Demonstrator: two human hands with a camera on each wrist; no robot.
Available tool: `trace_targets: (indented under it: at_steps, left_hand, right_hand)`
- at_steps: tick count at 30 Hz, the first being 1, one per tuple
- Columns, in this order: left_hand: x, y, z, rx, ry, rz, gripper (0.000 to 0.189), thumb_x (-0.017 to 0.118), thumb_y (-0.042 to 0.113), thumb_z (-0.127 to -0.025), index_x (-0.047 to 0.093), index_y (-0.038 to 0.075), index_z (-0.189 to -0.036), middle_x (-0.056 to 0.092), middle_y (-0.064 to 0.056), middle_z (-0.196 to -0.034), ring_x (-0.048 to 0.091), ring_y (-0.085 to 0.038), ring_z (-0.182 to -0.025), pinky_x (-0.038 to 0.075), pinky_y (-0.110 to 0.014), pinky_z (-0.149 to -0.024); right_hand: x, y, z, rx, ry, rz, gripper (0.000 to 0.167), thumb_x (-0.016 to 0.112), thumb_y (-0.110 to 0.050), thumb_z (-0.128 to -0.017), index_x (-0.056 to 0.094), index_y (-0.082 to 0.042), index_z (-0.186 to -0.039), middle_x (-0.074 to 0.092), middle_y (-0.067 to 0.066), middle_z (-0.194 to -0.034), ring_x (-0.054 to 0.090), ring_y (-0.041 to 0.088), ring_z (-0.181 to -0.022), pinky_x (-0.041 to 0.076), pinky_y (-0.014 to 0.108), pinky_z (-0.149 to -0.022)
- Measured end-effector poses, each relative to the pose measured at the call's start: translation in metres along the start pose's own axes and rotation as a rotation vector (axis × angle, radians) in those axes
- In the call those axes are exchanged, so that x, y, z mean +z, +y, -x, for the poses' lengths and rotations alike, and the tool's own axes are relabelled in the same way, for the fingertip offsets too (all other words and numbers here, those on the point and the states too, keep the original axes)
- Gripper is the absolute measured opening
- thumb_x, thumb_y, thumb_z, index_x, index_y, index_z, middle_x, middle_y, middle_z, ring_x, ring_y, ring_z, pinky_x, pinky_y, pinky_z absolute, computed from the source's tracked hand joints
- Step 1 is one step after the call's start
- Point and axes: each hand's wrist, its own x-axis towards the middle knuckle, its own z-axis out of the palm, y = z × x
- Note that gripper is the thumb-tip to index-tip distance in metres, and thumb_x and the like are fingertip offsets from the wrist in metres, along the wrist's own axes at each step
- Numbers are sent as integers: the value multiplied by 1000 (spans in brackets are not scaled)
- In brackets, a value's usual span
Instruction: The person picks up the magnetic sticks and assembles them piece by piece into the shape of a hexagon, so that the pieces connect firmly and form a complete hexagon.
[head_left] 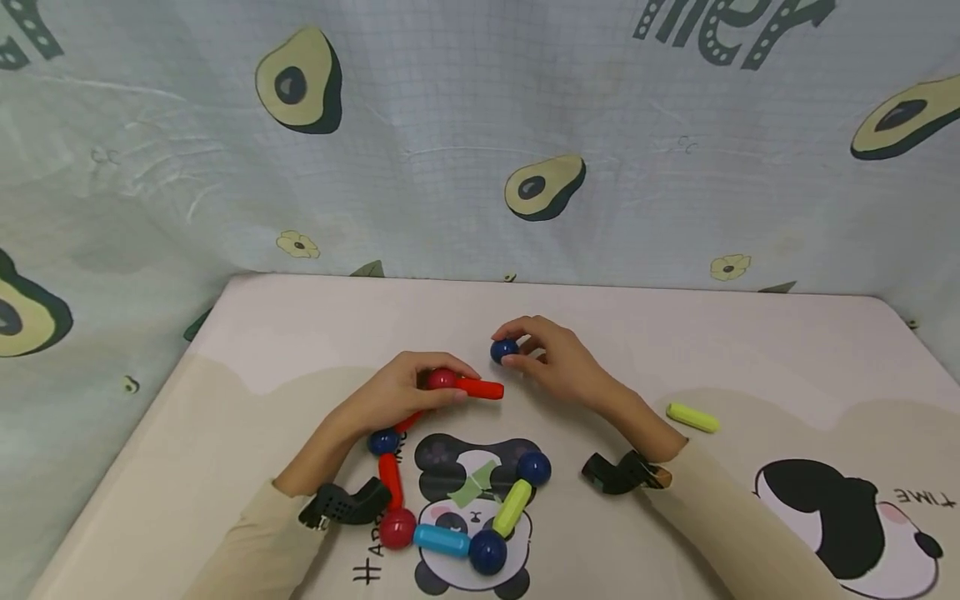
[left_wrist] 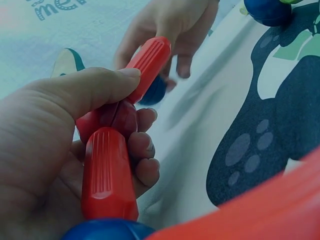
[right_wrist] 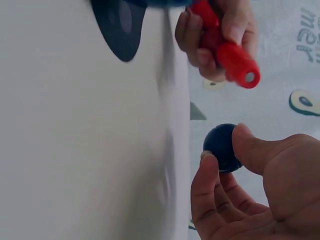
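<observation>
My left hand point(head_left: 408, 392) grips a red ball point(head_left: 441, 380) and the base of a red rod point(head_left: 482, 388) that points right, its bare end showing a small round metal tip in the right wrist view. From that ball a second red rod point(left_wrist: 107, 170) runs back to a blue ball point(head_left: 384, 442). The chain goes on through a red rod point(head_left: 391, 479), a red ball point(head_left: 397, 528), a light blue rod point(head_left: 442, 540), a blue ball point(head_left: 487, 552), a yellow-green rod point(head_left: 512, 507) and a blue ball point(head_left: 534, 468). Between thumb and fingers my right hand point(head_left: 558, 358) pinches a separate blue ball point(right_wrist: 222, 147), apart from the rod's end.
A loose yellow-green rod point(head_left: 693, 417) lies to the right of my right forearm. The pale table cover point(head_left: 315, 317) carries panda prints, one under the chain. Behind the far edge hangs a curtain point(head_left: 420, 108) with avocado prints.
</observation>
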Motion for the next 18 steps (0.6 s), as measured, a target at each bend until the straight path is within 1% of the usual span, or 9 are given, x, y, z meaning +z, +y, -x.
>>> trace_targets:
  at_steps: [6, 8, 11, 13, 15, 18]
  left_hand:
    - [0, -2, 0, -13, 0, 4, 27, 68, 19, -89, 68, 15, -116, 61, -6, -98, 56, -23, -79, 48, -32, -66]
    - [0, -2, 0, -16, -5, 8, 29, 68, 19, -90, 67, 14, -118, 60, -7, -97, 56, -23, -75, 47, -29, -64]
    - [0, -2, -1, -9, -9, 10, 32, 68, 19, -90, 66, 14, -121, 60, -7, -98, 55, -22, -74, 47, -27, -62]
    - [0, -1, -1, -3, -6, 8, 32, 68, 18, -90, 66, 14, -122, 60, -7, -98, 55, -22, -75, 46, -27, -63]
    - [0, -1, 0, -1, -3, 9, 31, 68, 17, -90, 67, 14, -120, 59, -7, -98, 55, -22, -75, 47, -27, -63]
    - [0, 0, 0, -5, -5, 8, 30, 67, 18, -90, 67, 14, -119, 59, -7, -97, 54, -21, -70, 47, -27, -61]
  right_hand:
    - [-6, -3, 28, -10, 7, -63, 33, 69, -12, -88, 60, -16, -120, 57, 2, -116, 60, 17, -92, 53, 29, -76]
    - [-7, -3, 38, 7, 12, -102, 33, 69, -11, -88, 60, -17, -120, 57, 1, -116, 60, 16, -91, 53, 29, -73]
    - [-6, -4, 51, 34, 16, -166, 34, 69, -9, -88, 60, -18, -119, 57, -1, -115, 61, 15, -87, 53, 29, -66]
    - [-5, -6, 57, 33, 17, -196, 34, 68, -8, -88, 59, -18, -119, 57, -1, -114, 61, 15, -85, 54, 29, -64]
    - [-3, -7, 60, 19, 21, -219, 34, 68, -6, -88, 59, -17, -119, 56, 0, -113, 61, 16, -84, 55, 29, -67]
    - [0, -9, 63, 0, 33, -237, 34, 68, -4, -87, 59, -16, -118, 56, 1, -112, 60, 16, -84, 55, 29, -70]
